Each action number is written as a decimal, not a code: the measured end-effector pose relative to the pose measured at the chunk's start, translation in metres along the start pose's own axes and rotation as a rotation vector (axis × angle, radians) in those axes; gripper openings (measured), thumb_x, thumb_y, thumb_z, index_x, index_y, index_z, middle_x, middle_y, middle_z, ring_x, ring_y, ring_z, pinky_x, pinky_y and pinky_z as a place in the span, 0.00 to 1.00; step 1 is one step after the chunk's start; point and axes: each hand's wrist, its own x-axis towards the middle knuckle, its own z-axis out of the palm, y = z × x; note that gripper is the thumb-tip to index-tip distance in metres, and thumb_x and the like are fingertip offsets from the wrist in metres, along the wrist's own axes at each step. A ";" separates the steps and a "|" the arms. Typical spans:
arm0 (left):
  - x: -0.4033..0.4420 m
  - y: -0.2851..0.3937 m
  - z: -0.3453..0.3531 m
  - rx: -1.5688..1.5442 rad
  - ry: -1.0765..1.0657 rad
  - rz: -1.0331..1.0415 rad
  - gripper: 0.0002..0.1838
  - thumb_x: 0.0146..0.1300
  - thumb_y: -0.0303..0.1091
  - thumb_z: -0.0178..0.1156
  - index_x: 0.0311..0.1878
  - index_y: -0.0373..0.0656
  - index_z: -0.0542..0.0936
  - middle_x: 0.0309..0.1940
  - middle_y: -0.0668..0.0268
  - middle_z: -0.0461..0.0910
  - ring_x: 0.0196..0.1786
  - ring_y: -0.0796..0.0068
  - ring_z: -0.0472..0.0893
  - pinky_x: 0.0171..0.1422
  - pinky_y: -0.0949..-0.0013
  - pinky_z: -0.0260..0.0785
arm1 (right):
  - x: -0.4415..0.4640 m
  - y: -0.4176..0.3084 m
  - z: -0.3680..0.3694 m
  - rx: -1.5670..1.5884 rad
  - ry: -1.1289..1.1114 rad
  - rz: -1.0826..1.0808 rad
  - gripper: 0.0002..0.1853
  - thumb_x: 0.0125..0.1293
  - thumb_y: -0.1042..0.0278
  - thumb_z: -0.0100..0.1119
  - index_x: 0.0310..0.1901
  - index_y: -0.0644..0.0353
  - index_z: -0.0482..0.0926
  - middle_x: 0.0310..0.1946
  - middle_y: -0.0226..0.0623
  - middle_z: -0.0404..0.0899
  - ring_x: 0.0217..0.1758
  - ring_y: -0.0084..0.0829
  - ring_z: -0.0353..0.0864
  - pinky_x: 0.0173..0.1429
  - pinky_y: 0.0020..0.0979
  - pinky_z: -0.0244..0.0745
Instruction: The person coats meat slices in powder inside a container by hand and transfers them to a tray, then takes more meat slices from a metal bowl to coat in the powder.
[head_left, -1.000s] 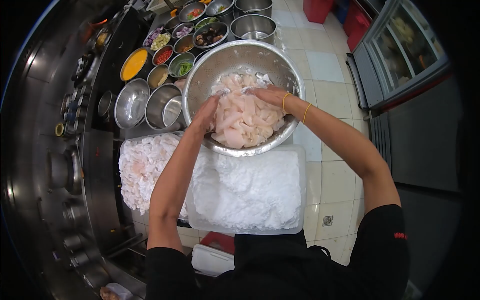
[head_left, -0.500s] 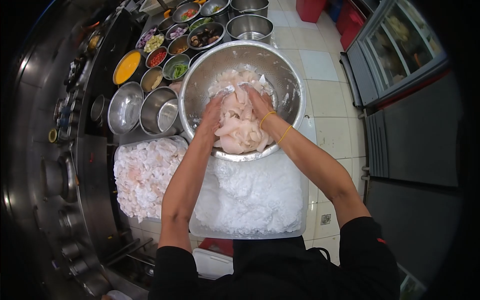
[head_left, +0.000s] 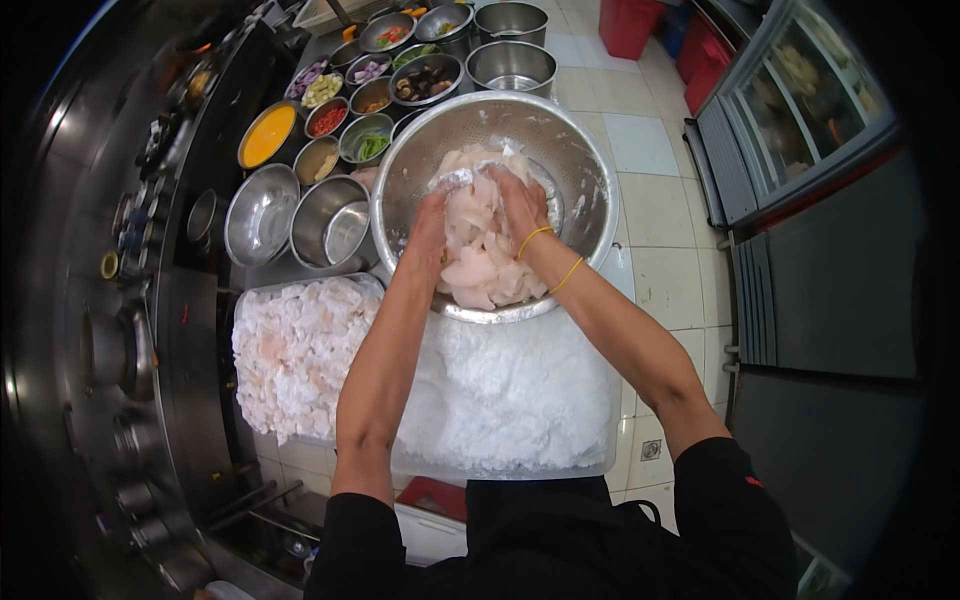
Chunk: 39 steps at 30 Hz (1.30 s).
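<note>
A big perforated steel colander [head_left: 593,225] holds a pile of pale, thin raw meat slices [head_left: 478,225]; fish or chicken, I cannot tell. My left hand [head_left: 431,218] is cupped against the left side of the pile. On the right side, my right hand [head_left: 520,205], below a wrist with yellow bands, curls over the slices. Meat and white powder cover part of the fingers of both hands. Right under the colander's near rim is a clear tub of white powder [head_left: 510,395].
To the left sits a tub of powder-coated pieces [head_left: 300,355]. Beyond it stand an empty steel bowl [head_left: 262,215], a steel pot [head_left: 330,222], a bowl of orange liquid [head_left: 268,135] and several bowls of cut vegetables. A glass-door fridge [head_left: 810,90] is at the right.
The camera view has shifted slightly, so everything sits a little lower and to the right. Both hands stay in the pile, and some slices between them have shifted.
</note>
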 end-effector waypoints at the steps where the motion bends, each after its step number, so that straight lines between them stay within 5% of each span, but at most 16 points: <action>1: 0.001 0.005 0.002 -0.015 -0.016 0.004 0.25 0.63 0.47 0.54 0.57 0.40 0.76 0.51 0.58 0.80 0.50 0.64 0.82 0.55 0.61 0.78 | 0.001 -0.002 0.001 -0.023 -0.027 -0.015 0.27 0.65 0.45 0.50 0.56 0.59 0.77 0.56 0.36 0.76 0.56 0.29 0.73 0.57 0.30 0.67; 6: -0.015 0.035 0.029 -0.048 -0.026 0.141 0.24 0.62 0.48 0.54 0.53 0.39 0.78 0.48 0.59 0.81 0.48 0.65 0.83 0.53 0.62 0.77 | 0.009 -0.021 0.010 -0.071 -0.190 -0.191 0.29 0.70 0.44 0.35 0.60 0.55 0.74 0.62 0.31 0.72 0.62 0.29 0.68 0.62 0.33 0.63; 10: -0.044 0.049 0.029 -0.020 -0.067 0.223 0.26 0.61 0.51 0.55 0.54 0.40 0.77 0.49 0.60 0.81 0.49 0.64 0.82 0.54 0.61 0.77 | -0.039 -0.038 0.024 0.068 -0.121 -0.315 0.18 0.63 0.57 0.55 0.45 0.62 0.82 0.41 0.37 0.82 0.42 0.29 0.81 0.44 0.30 0.77; 12: -0.079 0.046 0.034 -0.064 -0.070 0.242 0.26 0.60 0.51 0.55 0.53 0.39 0.77 0.48 0.58 0.81 0.48 0.63 0.83 0.54 0.61 0.77 | -0.090 -0.048 0.028 0.010 -0.157 -0.334 0.17 0.62 0.58 0.56 0.44 0.63 0.82 0.40 0.37 0.82 0.42 0.29 0.81 0.43 0.29 0.77; 17: -0.161 -0.004 0.014 -0.060 0.012 0.272 0.20 0.59 0.32 0.61 0.54 0.36 0.77 0.45 0.60 0.82 0.45 0.69 0.83 0.51 0.69 0.78 | -0.150 0.004 0.003 -0.238 -0.191 -0.490 0.16 0.61 0.66 0.61 0.49 0.63 0.80 0.43 0.35 0.84 0.44 0.26 0.82 0.50 0.28 0.76; 22: -0.219 -0.070 0.008 0.220 0.156 0.209 0.23 0.54 0.26 0.67 0.55 0.36 0.77 0.47 0.60 0.82 0.47 0.69 0.82 0.53 0.69 0.76 | -0.192 0.092 -0.031 -0.103 0.015 -0.219 0.20 0.55 0.71 0.66 0.50 0.65 0.79 0.44 0.39 0.84 0.45 0.28 0.83 0.52 0.29 0.76; 26: -0.232 -0.103 -0.011 0.852 0.165 0.269 0.26 0.53 0.28 0.69 0.56 0.35 0.77 0.50 0.53 0.81 0.51 0.61 0.82 0.56 0.63 0.74 | -0.197 0.127 -0.068 -0.648 0.169 -0.184 0.27 0.49 0.65 0.71 0.53 0.63 0.79 0.47 0.47 0.82 0.52 0.42 0.81 0.58 0.35 0.75; 29: -0.245 -0.093 -0.010 1.172 0.207 0.535 0.28 0.47 0.28 0.70 0.55 0.32 0.76 0.47 0.43 0.79 0.52 0.44 0.78 0.60 0.55 0.70 | -0.213 0.117 -0.076 -1.110 0.241 -0.325 0.29 0.47 0.62 0.71 0.54 0.60 0.78 0.51 0.51 0.78 0.56 0.48 0.77 0.62 0.40 0.72; 34: -0.238 -0.082 -0.041 1.333 -0.022 0.456 0.37 0.47 0.27 0.63 0.65 0.33 0.69 0.59 0.37 0.71 0.64 0.39 0.69 0.70 0.53 0.61 | -0.212 0.104 -0.091 -1.402 0.093 -0.377 0.31 0.49 0.55 0.72 0.55 0.57 0.78 0.54 0.51 0.75 0.59 0.48 0.73 0.63 0.43 0.70; 39: -0.243 -0.063 -0.052 1.310 -0.068 0.339 0.38 0.45 0.27 0.62 0.65 0.33 0.69 0.60 0.38 0.71 0.66 0.39 0.68 0.71 0.55 0.61 | -0.207 0.085 -0.087 -1.562 -0.101 -0.281 0.28 0.53 0.54 0.69 0.54 0.59 0.78 0.54 0.50 0.75 0.57 0.47 0.75 0.60 0.43 0.71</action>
